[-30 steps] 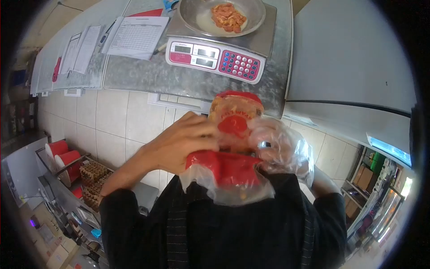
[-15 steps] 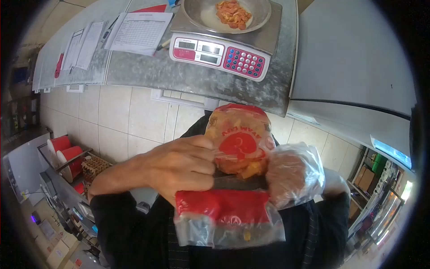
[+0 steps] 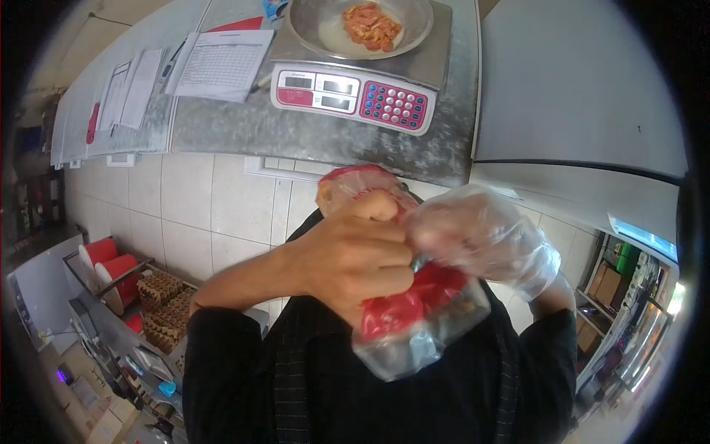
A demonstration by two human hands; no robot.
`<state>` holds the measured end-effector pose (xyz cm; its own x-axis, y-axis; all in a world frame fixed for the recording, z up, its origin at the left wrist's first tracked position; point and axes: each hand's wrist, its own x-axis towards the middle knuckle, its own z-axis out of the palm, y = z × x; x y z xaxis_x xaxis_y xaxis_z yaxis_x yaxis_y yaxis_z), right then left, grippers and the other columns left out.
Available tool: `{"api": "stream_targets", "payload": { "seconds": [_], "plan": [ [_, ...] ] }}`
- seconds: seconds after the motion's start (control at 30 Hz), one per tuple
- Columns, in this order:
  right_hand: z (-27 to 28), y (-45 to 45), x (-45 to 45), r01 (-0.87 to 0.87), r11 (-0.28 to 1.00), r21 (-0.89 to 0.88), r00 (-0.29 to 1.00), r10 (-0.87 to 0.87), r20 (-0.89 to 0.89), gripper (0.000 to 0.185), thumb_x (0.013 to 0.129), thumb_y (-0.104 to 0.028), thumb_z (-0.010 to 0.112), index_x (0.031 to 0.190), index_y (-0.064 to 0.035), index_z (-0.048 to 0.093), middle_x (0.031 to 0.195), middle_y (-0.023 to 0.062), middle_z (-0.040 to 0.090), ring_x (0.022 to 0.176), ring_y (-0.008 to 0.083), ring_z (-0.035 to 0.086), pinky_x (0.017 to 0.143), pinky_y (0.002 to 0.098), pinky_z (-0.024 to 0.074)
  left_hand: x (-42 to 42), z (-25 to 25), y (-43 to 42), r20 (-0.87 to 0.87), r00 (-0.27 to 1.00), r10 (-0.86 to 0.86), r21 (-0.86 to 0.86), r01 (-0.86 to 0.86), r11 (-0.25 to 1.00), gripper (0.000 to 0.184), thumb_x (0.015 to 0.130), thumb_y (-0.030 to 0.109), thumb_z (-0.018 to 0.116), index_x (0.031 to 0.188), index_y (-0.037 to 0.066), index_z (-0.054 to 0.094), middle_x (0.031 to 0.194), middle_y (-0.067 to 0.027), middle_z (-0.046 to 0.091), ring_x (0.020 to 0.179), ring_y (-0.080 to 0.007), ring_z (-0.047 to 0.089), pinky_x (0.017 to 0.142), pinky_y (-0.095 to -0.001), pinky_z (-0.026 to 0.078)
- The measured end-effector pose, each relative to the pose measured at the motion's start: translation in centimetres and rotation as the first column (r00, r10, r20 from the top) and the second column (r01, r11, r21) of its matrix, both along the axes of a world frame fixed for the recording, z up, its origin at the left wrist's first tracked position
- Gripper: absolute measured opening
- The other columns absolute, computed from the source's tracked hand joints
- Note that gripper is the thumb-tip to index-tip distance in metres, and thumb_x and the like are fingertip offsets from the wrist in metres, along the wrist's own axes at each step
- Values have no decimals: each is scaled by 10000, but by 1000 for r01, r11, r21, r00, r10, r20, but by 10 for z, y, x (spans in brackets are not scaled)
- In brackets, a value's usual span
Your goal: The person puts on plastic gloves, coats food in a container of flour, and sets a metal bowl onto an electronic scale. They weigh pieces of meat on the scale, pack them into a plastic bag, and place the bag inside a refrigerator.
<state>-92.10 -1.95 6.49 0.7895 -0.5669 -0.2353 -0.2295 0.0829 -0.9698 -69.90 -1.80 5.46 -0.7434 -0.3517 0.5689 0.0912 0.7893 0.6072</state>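
Note:
My left hand (image 3: 359, 255) is bare, its fingers curled tightly round the gathered middle of a clear plastic bag (image 3: 362, 181) with red print. The bag's filled part shows above my knuckles, mostly hidden by them. Its red-and-clear end hangs below my fingers, bunched. On my right hand (image 3: 477, 233) is a loose clear plastic glove. Its fingers are pressed together against the same bag, close by my left fingers; the glove and some blur hide the exact grip. Both hands are in front of my dark apron.
A scale (image 3: 351, 96) on the grey table (image 3: 222, 137) carries a metal bowl (image 3: 298, 26) with raw meat pieces (image 3: 372, 27). Papers (image 3: 222, 63) lie left of it. A grey-white cabinet (image 3: 584, 81) stands at right. Egg trays (image 3: 164, 303) are at lower left.
The bag was spread flat with its filled part facing me; now it is bunched and tilted. My gloved right hand has moved up and inward, and my left hand up and right.

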Motion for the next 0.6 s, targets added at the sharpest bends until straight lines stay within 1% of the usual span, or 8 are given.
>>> {"api": "stream_targets", "payload": {
  "seconds": [0.07,0.13,0.17,0.3,0.37,0.4,0.47,0.6],
  "plan": [
    [-26,27,8,77,971,-224,988,-104,-113,250,851,-206,615,1019,-23,584,945,127,620,834,238,614,737,348,496,-4,-4,4,7,996,92,-42,-92,995,325,489,322,664,589,97,452,601,-26,423,542,-179,449,620,-351,320],
    [-35,36,16,93,957,-274,968,-151,-200,250,852,-204,609,1026,-27,581,954,128,618,842,240,613,743,348,495,-9,-11,9,25,970,241,32,-242,970,323,492,330,680,618,110,481,621,-28,458,593,-174,496,643,-358,323],
    [-38,35,19,99,957,-273,956,-168,-241,250,853,-203,607,1030,-30,580,958,129,616,846,242,612,745,349,494,-11,-20,14,80,968,238,53,-242,969,305,525,336,689,660,111,535,662,-31,529,654,-189,549,679,-364,329],
    [-50,33,29,116,964,-238,888,-208,-411,250,855,-200,595,1045,-39,573,976,133,611,863,247,609,756,350,492,-27,-42,21,58,982,181,95,-186,978,288,554,329,691,707,103,599,720,-47,601,699,-206,585,729,-364,334],
    [-51,35,33,119,967,-226,843,-218,-491,251,856,-198,590,1053,-44,570,985,134,609,871,249,608,761,351,491,-25,-49,17,253,954,158,152,-201,968,307,564,327,686,754,92,635,761,-68,640,738,-209,607,774,-366,333],
    [-51,36,34,121,968,-222,818,-224,-529,251,857,-197,587,1057,-46,569,990,135,608,875,250,607,764,351,491,-25,-52,17,242,955,170,150,-210,966,307,564,327,686,754,92,635,761,-68,640,738,-209,607,774,-366,333],
    [-51,37,35,127,969,-212,764,-232,-602,253,858,-196,581,1064,-50,566,999,137,605,884,253,606,769,352,489,-22,-56,16,130,967,218,141,-235,962,295,598,315,709,713,84,568,703,-75,586,736,-241,598,690,-362,429],
    [-50,37,38,142,970,-198,679,-241,-694,256,860,-192,570,1079,-60,560,1017,140,600,900,258,603,780,353,487,-12,-57,12,123,966,228,155,-245,957,281,604,312,700,707,89,563,694,-67,587,731,-235,597,755,-370,405]
  ]
}}
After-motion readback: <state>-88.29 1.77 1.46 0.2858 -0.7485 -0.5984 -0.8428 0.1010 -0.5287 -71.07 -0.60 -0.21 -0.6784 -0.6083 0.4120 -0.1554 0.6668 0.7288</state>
